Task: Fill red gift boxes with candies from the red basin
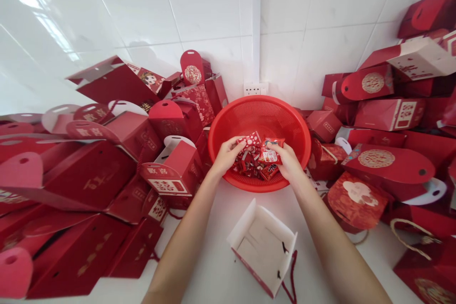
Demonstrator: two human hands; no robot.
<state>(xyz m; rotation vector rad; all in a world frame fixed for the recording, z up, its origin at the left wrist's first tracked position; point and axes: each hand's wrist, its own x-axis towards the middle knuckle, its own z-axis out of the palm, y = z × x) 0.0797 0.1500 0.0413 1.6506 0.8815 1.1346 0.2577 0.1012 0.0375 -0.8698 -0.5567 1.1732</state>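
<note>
Both hands are over a red plastic basket that holds a heap of small wrapped sweets. My left hand is closed on a red packet with white dots. A red and white snack packet is gripped in my right hand, thumb on top. Another red packet with dark lettering lies just beneath it. Between my forearms an open red gift box with a pale inside and a dark red cord stands on the white table; no contents show inside it.
Many red gift boxes are piled to the left and to the right of the basket. Some have cord handles. Behind the basket, a power socket sits low on the white tiled wall.
</note>
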